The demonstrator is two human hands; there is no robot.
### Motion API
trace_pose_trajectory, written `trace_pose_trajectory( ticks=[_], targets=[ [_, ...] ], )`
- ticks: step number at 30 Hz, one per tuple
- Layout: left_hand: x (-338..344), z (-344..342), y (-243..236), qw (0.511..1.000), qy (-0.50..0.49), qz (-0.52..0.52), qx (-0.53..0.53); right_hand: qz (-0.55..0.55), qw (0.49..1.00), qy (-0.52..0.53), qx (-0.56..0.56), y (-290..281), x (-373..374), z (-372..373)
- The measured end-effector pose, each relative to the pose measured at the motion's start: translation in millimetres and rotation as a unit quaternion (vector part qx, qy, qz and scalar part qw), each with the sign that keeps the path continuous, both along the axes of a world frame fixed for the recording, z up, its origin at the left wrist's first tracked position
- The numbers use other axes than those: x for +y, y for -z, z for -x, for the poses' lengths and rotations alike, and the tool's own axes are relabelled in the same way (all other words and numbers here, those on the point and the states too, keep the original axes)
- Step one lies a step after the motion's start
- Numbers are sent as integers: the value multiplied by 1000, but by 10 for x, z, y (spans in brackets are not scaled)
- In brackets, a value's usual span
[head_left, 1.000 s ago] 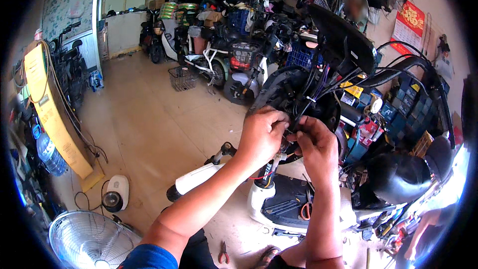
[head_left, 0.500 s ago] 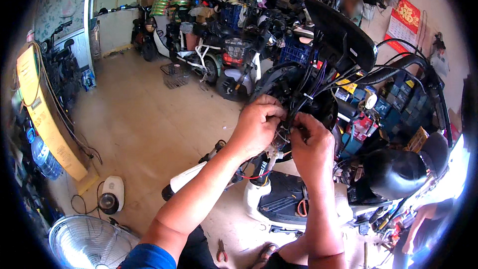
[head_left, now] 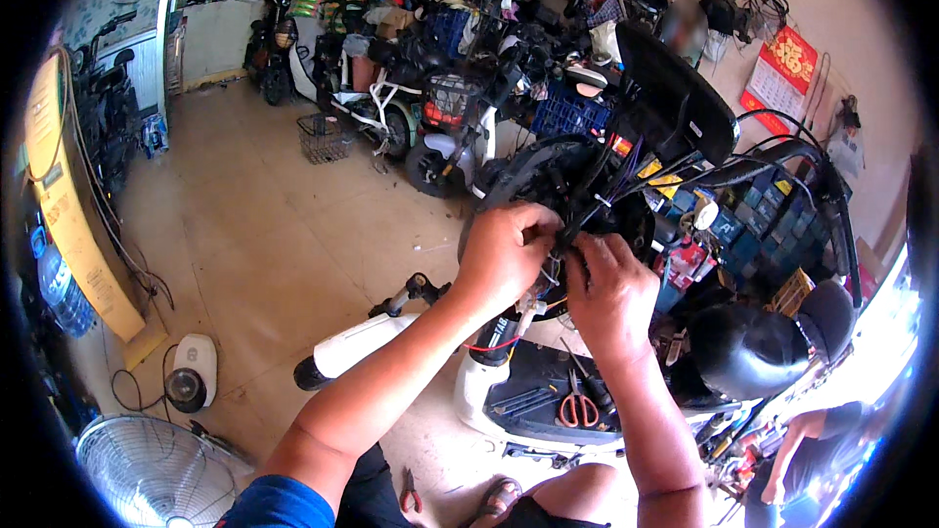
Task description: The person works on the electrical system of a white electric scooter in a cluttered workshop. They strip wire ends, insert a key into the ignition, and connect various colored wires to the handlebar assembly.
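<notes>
Both my hands work at the open front of an electric scooter [head_left: 477, 393]. My left hand [head_left: 504, 252] is closed, thumb and fingertips pinching the dark wires [head_left: 579, 227]. Right beside it, my right hand [head_left: 614, 286] is also closed on these wires, its fingers curled. Their fingertips almost meet; the exact wire ends are hidden. Above the hands, more cables run up to a black panel [head_left: 706, 119] and the handlebar. A pale connector [head_left: 528, 311] and a red wire [head_left: 492, 346] hang below them.
Orange-handled scissors [head_left: 576, 409] lie on the scooter's footboard. Pliers [head_left: 411, 494] rest on the floor by my feet. A large fan [head_left: 147, 464] stands at lower left, near a yellow panel [head_left: 83, 225]. Parked scooters [head_left: 391, 108] line the back. Another person [head_left: 817, 445] is at lower right.
My view has shifted slightly, so the scissors show more fully on the footboard. Both hands stay at the wires, with small changes in the fingers.
</notes>
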State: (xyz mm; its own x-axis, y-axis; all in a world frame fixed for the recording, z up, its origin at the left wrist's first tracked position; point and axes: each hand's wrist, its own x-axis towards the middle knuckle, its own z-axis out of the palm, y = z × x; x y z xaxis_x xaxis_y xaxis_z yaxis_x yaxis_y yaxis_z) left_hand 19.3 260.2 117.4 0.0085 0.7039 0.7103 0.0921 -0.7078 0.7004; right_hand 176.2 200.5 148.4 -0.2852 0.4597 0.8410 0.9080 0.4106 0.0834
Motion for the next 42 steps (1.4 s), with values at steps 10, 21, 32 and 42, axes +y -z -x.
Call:
trace_pose_trajectory(
  ticks=[10, 21, 32, 42],
  targets=[
    [34, 87, 12, 994, 97, 44, -1, -48, 996, -30, -71, 17, 37, -89],
    [-19, 64, 41, 992, 120, 29, 9, 170, 931, -84, 312, 33, 76, 42],
    [-46, -84, 104, 998, -11, -55, 11, 204, 905, -70, 365, -90, 86, 132],
    [-70, -146, 121, 990, -137, -44, 5, 66, 980, 66, 175, -138, 42, 241]
  ],
)
